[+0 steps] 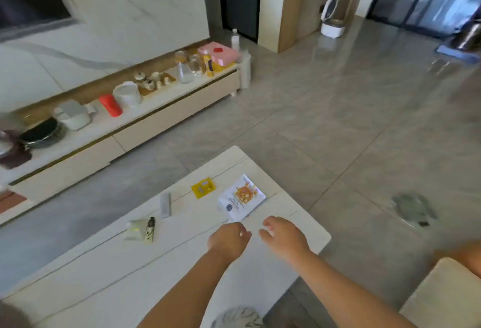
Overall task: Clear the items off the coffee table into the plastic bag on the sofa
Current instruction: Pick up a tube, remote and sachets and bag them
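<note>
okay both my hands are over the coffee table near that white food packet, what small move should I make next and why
Probably slide the left hand forward and pinch the near corner of the white printed food packet. It lies flat on the white coffee table, closest to both hands, and the right hand looks empty too.

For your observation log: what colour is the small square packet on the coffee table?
Yellow, clearest in the head view.

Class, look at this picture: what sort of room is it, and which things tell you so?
Most likely a home living room: a low white coffee table, a long low cabinet crowded with household items along the wall, and a tiled floor.
</note>
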`<state>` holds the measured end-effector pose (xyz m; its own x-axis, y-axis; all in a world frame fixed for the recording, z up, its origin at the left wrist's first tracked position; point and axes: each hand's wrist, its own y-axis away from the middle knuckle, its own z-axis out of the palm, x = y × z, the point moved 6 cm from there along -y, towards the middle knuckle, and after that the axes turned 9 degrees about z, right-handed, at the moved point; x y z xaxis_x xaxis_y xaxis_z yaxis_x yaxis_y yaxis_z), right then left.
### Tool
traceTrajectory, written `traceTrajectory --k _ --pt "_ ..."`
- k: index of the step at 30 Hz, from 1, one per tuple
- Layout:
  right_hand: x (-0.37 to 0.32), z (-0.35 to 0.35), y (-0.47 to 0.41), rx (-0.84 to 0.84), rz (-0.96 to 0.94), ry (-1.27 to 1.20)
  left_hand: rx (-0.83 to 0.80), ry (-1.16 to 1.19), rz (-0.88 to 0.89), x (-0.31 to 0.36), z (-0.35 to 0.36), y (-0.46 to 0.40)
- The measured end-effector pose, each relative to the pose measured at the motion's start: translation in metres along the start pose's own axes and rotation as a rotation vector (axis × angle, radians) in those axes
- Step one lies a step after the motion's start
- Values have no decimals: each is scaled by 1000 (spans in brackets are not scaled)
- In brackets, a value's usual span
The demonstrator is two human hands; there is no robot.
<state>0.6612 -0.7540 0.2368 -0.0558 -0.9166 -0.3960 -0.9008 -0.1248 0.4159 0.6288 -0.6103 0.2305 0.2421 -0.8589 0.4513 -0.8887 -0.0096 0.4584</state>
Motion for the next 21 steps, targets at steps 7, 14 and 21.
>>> traceTrajectory --k 7,14,21 --pt "-76 52 -31 -148 -218 111 74 164 -278 -93 -4 24" --pt "-128 101 -94 -262 -375 212 195 302 -528 -166 1 15" --pt "-142 176 -151 -356 -353 279 202 426 -639 -228 39 -23"
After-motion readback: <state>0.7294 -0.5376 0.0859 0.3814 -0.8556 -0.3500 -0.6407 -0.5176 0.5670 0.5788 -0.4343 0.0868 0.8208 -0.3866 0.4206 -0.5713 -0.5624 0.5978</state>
